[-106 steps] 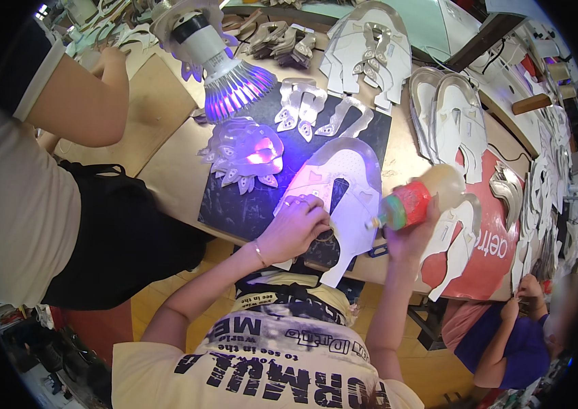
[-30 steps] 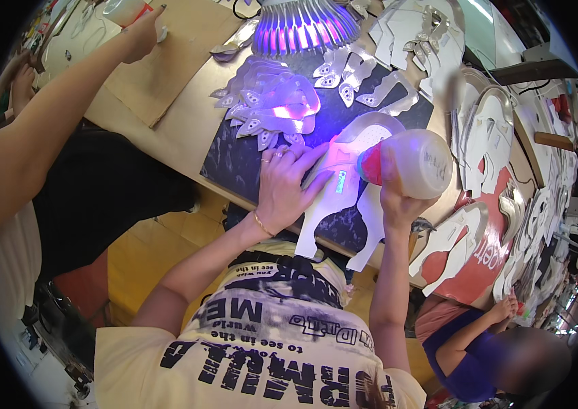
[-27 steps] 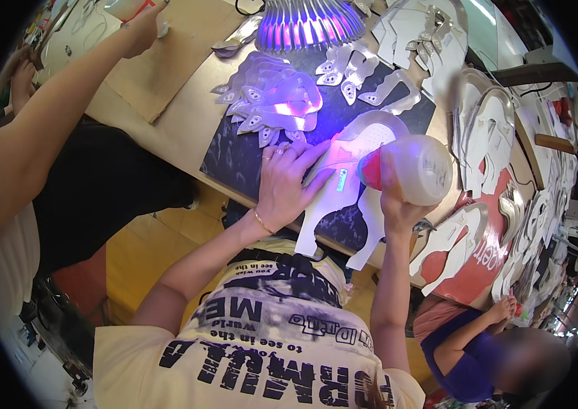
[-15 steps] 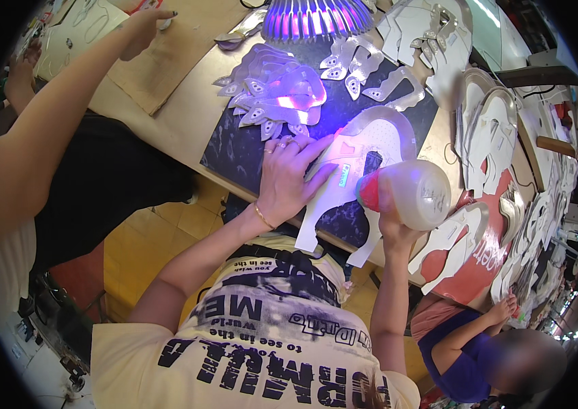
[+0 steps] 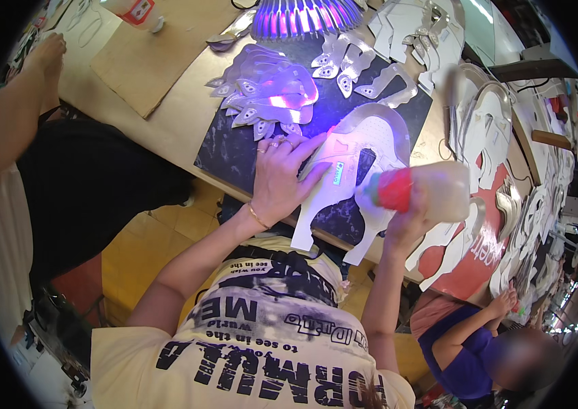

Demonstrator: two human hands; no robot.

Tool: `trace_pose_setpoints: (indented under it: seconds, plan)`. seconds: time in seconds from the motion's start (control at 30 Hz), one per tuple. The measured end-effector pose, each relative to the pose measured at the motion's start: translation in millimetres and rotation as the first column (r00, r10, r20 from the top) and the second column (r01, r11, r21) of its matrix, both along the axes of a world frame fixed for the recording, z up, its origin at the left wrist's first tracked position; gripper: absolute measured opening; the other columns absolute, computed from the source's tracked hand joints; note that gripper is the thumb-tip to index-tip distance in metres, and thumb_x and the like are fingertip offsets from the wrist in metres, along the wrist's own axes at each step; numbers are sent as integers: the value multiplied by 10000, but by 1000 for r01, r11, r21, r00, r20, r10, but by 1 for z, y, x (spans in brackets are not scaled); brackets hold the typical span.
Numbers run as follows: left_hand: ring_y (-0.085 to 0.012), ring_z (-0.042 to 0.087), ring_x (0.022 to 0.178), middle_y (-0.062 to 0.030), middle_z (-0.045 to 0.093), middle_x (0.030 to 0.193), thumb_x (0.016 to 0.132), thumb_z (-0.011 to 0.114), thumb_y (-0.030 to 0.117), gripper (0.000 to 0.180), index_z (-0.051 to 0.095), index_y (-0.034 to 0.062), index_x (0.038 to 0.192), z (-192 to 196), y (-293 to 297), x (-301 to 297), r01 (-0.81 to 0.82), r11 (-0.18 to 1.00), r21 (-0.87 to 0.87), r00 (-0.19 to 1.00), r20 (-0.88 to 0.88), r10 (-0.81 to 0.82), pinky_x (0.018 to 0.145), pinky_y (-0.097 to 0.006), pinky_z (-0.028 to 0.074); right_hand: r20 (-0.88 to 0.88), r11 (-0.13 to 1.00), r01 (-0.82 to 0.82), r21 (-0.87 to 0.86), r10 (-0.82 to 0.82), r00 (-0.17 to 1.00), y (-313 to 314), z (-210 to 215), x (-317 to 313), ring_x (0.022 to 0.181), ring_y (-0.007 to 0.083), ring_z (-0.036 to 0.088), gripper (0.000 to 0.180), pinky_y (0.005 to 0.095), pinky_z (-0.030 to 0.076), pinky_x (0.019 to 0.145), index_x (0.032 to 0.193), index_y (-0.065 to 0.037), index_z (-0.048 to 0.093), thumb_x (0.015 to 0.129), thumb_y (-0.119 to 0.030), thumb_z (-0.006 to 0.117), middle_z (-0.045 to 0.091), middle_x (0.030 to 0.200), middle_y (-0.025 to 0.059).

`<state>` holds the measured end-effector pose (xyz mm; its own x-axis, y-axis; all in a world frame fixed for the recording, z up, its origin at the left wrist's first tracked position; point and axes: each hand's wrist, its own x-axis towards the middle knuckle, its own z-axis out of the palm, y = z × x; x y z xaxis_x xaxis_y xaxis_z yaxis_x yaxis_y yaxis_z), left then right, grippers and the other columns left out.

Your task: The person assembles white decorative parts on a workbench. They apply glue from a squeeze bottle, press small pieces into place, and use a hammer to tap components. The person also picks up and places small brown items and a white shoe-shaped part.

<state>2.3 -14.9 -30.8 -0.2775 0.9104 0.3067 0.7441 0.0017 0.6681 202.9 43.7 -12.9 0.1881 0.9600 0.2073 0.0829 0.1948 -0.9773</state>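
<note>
A white U-shaped shoe upper with a grey edge lies on the dark marbled board. My left hand rests flat on its left side, fingers spread, with nothing gripped. In my right hand is a translucent bottle with a red band and a greenish tip. It is tilted nearly level over the upper's right leg, its tip pointing left; whether the tip touches the upper, I cannot tell. Past my left fingers sits a fanned pile of silver shoe pieces, lit purple.
A ribbed lamp glows purple at the far edge. More silver pieces lie beside it, and stacked uppers stand to the right. At left a co-worker's arm is near a bottle; another person sits lower right.
My right hand's bottle has swung nearer to level and shifted slightly right. My left hand stays on the upper. The left co-worker's arm has drawn back, and a red-labelled bottle shows there.
</note>
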Motion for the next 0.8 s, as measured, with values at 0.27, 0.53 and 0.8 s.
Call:
trace_pose_setpoints:
  seconds: [0.27,0.53,0.8]
  plan:
    - [-254,609,959,-85,676,993,795,783,298,441,704,104,1184,2,1,1,2,999,-34,1000,-2,-2,870,-383,374,337,955,-71,288,-32,941,55,18,-24,805,176,670,375,321,527,800,1003,23,681,772,-216,854,705,912,88]
    - [-258,607,954,-94,674,1012,793,784,303,442,707,104,1181,1,0,1,-1,1000,-31,1000,-12,1,861,-383,374,404,890,-164,425,-24,915,60,9,-34,728,199,698,326,315,537,709,939,-11,716,771,-250,861,725,843,78]
    - [-260,610,951,-96,666,986,790,784,315,459,705,97,1187,1,1,0,1,999,-34,1000,-20,-1,853,-386,375,428,868,-208,450,-6,904,56,16,-40,715,187,701,334,309,540,702,939,-12,717,764,-252,869,726,844,76]
